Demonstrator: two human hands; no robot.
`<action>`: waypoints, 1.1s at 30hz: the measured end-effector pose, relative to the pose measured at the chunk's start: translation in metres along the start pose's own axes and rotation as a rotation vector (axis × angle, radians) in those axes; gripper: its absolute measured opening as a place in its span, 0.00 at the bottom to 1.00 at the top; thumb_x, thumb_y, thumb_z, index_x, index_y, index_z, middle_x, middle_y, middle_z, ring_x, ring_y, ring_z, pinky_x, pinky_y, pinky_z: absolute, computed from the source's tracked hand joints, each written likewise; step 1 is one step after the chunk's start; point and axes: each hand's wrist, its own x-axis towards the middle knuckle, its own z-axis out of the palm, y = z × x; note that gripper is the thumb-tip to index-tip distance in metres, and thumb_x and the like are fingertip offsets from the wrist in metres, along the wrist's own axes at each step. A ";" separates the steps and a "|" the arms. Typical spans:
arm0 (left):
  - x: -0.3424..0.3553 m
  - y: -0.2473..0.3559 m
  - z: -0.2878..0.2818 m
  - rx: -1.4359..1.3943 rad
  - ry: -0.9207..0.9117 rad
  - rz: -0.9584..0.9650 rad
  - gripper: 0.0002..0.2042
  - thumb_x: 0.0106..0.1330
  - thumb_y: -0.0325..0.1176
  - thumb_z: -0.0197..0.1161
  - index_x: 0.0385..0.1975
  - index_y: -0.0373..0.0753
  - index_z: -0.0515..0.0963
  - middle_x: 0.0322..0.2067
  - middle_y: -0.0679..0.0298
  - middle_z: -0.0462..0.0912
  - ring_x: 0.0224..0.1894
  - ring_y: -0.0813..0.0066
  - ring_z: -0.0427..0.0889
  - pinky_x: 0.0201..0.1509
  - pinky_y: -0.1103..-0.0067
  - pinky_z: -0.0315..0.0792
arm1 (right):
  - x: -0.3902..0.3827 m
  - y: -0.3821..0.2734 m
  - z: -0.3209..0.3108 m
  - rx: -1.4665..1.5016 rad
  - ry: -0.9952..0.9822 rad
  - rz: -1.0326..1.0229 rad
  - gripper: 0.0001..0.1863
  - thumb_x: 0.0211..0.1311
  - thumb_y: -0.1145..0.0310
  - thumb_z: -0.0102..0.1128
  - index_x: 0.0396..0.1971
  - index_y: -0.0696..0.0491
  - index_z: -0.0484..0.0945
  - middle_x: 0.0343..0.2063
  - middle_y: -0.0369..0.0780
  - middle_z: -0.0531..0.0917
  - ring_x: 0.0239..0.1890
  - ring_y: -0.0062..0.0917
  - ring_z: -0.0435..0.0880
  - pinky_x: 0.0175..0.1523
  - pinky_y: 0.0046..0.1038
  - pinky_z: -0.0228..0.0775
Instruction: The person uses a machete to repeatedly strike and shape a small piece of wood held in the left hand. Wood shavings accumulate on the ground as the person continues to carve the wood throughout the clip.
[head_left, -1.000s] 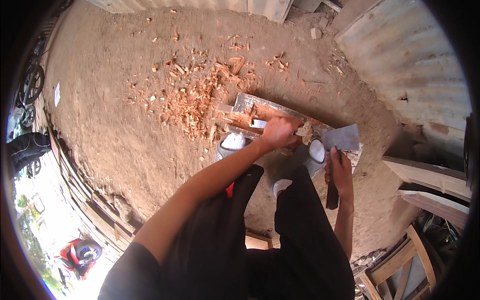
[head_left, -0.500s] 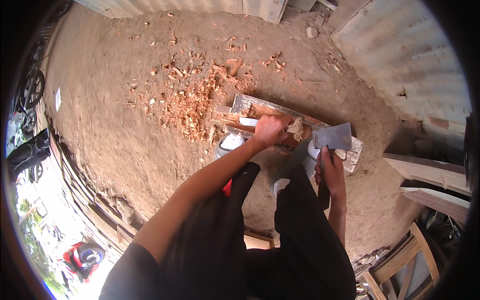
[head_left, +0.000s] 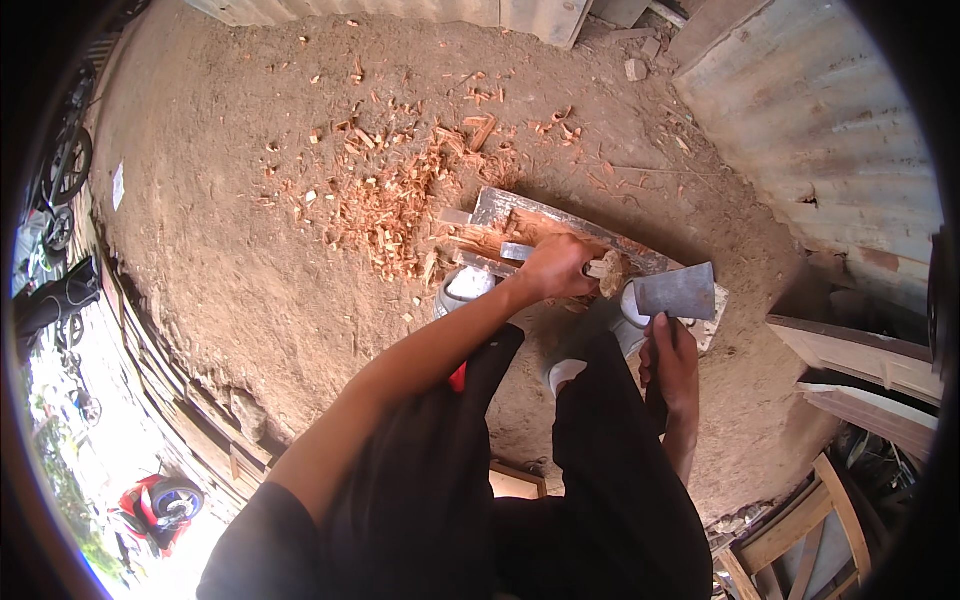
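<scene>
My left hand (head_left: 560, 268) is closed around a chisel, and its flat metal blade (head_left: 517, 251) points left along a wooden workpiece (head_left: 540, 220). The chisel's frayed, mushroomed wooden end (head_left: 610, 272) sticks out on the right of the fist. My right hand (head_left: 672, 365) grips a hatchet by its dark handle, with its broad grey head (head_left: 677, 290) just right of the chisel's end, apart from it. A long trough-like cut with reddish wood shows in the workpiece, partly hidden by my left hand. My feet, in light footwear (head_left: 472, 284), are at the workpiece's near side.
Wood chips and shavings (head_left: 400, 210) lie heaped on the dirt floor left of the workpiece. Corrugated metal sheets (head_left: 800, 130) stand at the far right. Wooden boards (head_left: 850, 350) and a wooden frame (head_left: 800, 530) are at the right. A red motorcycle (head_left: 160, 510) is outside at the lower left.
The view has shifted slightly. The hatchet head has come a little nearer to me, and the chisel's end has dipped slightly toward me. Both hands keep their grips.
</scene>
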 end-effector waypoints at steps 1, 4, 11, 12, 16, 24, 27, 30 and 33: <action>0.000 -0.001 -0.001 0.005 -0.017 -0.018 0.23 0.45 0.38 0.73 0.45 0.44 0.86 0.30 0.52 0.87 0.34 0.50 0.87 0.40 0.62 0.80 | -0.001 0.001 0.002 -0.019 0.015 -0.026 0.22 0.78 0.48 0.52 0.38 0.54 0.73 0.16 0.33 0.71 0.14 0.17 0.69 0.19 0.23 0.61; -0.001 -0.004 -0.002 -0.058 0.065 0.026 0.21 0.45 0.41 0.74 0.42 0.43 0.86 0.29 0.50 0.86 0.34 0.49 0.87 0.40 0.61 0.80 | -0.001 0.004 0.014 -0.048 0.067 -0.073 0.19 0.76 0.52 0.57 0.38 0.55 0.74 0.17 0.34 0.73 0.16 0.18 0.73 0.20 0.24 0.65; -0.005 -0.004 -0.006 -0.107 0.056 0.028 0.23 0.44 0.43 0.75 0.43 0.43 0.86 0.29 0.51 0.86 0.33 0.48 0.86 0.40 0.60 0.80 | 0.009 0.000 0.010 -0.119 0.082 -0.125 0.18 0.76 0.55 0.58 0.39 0.58 0.75 0.17 0.33 0.73 0.14 0.18 0.71 0.20 0.24 0.63; -0.006 -0.005 -0.005 -0.091 0.078 0.035 0.24 0.44 0.43 0.75 0.44 0.43 0.86 0.29 0.51 0.86 0.34 0.49 0.86 0.41 0.61 0.80 | 0.010 0.006 0.007 -0.046 0.111 -0.127 0.18 0.76 0.55 0.58 0.40 0.58 0.76 0.17 0.32 0.73 0.15 0.18 0.71 0.20 0.25 0.63; -0.004 -0.004 -0.003 -0.063 0.072 0.055 0.27 0.44 0.43 0.75 0.48 0.42 0.85 0.31 0.51 0.87 0.35 0.50 0.87 0.41 0.62 0.80 | 0.025 0.024 0.028 -0.303 0.153 -0.408 0.19 0.75 0.57 0.59 0.37 0.61 0.76 0.19 0.38 0.79 0.16 0.20 0.75 0.21 0.29 0.66; -0.006 -0.003 -0.006 -0.062 0.121 0.078 0.28 0.43 0.42 0.76 0.49 0.41 0.84 0.34 0.52 0.88 0.37 0.50 0.87 0.43 0.62 0.80 | 0.023 0.029 0.025 0.129 0.125 -0.320 0.20 0.78 0.55 0.52 0.33 0.57 0.73 0.16 0.33 0.72 0.15 0.16 0.70 0.18 0.22 0.62; -0.009 0.000 -0.010 -0.078 0.134 0.091 0.27 0.43 0.41 0.76 0.47 0.42 0.84 0.33 0.52 0.88 0.37 0.50 0.87 0.43 0.62 0.80 | 0.031 0.017 0.025 -0.153 0.068 -0.248 0.20 0.78 0.53 0.52 0.31 0.55 0.73 0.16 0.32 0.72 0.16 0.15 0.70 0.19 0.22 0.63; -0.009 -0.001 -0.013 -0.078 0.109 0.068 0.25 0.44 0.41 0.75 0.46 0.42 0.84 0.33 0.53 0.88 0.37 0.50 0.87 0.44 0.61 0.80 | 0.038 0.020 0.008 -0.157 0.056 -0.259 0.21 0.78 0.53 0.53 0.30 0.55 0.73 0.15 0.33 0.71 0.14 0.16 0.69 0.19 0.23 0.63; -0.007 -0.003 -0.011 -0.069 0.151 0.064 0.25 0.44 0.41 0.75 0.45 0.43 0.84 0.32 0.53 0.88 0.37 0.50 0.87 0.43 0.61 0.80 | 0.034 0.021 0.011 0.103 0.122 -0.348 0.20 0.78 0.56 0.56 0.31 0.57 0.73 0.14 0.33 0.71 0.12 0.17 0.70 0.18 0.24 0.62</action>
